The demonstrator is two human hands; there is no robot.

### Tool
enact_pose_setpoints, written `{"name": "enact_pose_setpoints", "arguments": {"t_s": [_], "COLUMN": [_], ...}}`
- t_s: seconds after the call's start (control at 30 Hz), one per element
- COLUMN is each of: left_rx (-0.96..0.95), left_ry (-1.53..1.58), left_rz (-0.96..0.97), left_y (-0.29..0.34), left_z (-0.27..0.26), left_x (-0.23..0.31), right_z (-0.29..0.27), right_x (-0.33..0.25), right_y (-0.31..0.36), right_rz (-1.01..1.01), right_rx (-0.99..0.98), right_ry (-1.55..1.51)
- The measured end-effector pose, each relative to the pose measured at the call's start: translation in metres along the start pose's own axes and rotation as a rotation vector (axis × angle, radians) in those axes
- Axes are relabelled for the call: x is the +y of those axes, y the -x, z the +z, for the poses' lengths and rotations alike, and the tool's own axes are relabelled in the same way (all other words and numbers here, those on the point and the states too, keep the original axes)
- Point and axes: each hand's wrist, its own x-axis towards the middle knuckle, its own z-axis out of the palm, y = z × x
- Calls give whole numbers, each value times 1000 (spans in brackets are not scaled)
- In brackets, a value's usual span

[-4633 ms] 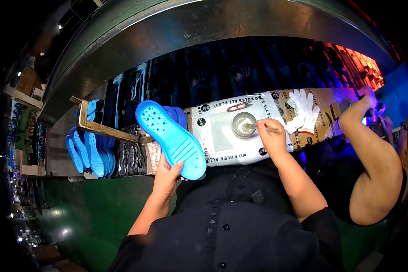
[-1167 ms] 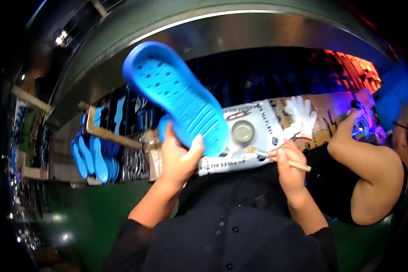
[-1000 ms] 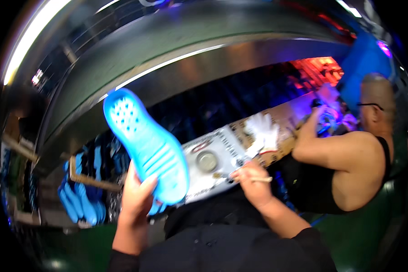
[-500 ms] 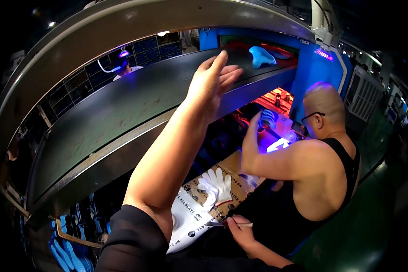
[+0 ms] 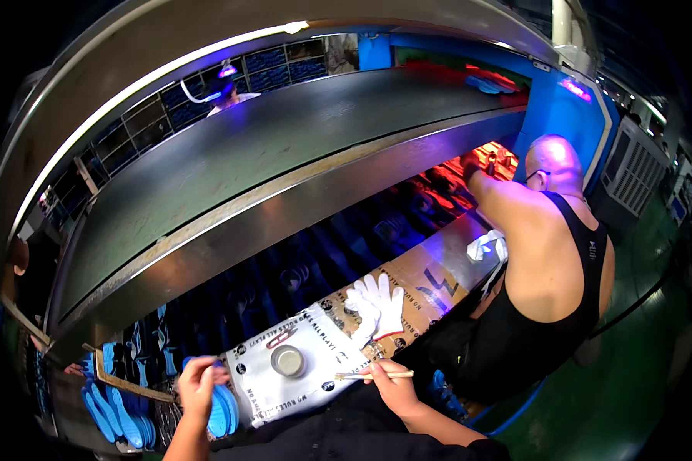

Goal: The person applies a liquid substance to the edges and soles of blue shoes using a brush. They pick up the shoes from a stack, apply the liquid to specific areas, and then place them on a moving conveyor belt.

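Left hand (image 5: 197, 388): positioned beside the near left corner of the white sheet (image 5: 273, 396), at a stack of blue shoe soles (image 5: 222, 412). The grip is partly spread, fingers loosely bent; owing to blur, contact with the soles cannot be confirmed.

Right hand (image 5: 392, 390): located at the near edge of the sheet. The grip is pinching the handle of a brush (image 5: 396, 375) between thumb and fingers; the bristle end points left.

Surface (image 5: 463, 247): covered by the sheet and, to its right, by cardboard (image 5: 425, 286). A round container (image 5: 287, 360) stands on the sheet, with red-handled snips (image 5: 282, 338) just beyond it. White gloves (image 5: 380, 306) lie mostly on the cardboard.

Surroundings: further soles (image 5: 127, 421) stand at far left, near a wooden bar (image 5: 137, 388). A wide belt (image 5: 269, 161) runs above and beyond the surface. A co-worker (image 5: 550, 261) in a black sleeveless top is at right.
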Motion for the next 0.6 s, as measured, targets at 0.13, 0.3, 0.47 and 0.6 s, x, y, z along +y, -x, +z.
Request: {"name": "enact_pose_setpoints", "arguments": {"t_s": [0.13,0.3,0.47,0.6], "left_rx": [764,1415,1359,1263], "left_ry": [-473,-255,559,604], "left_rz": [-54,-537,-686,-736], "left_y": [94,188,164,171], "left_z": [-176,-318,-360,-388], "left_x": [-158,-212,-201,-219], "right_z": [36,72,87,105], "right_x": [-3,-9,10,3], "right_y": [-2,-5,-4,-5], "right_rz": [72,50,73,118], "right_rx": [-113,-73,-58,-68], "right_ry": [61,41,-103,-64]}}
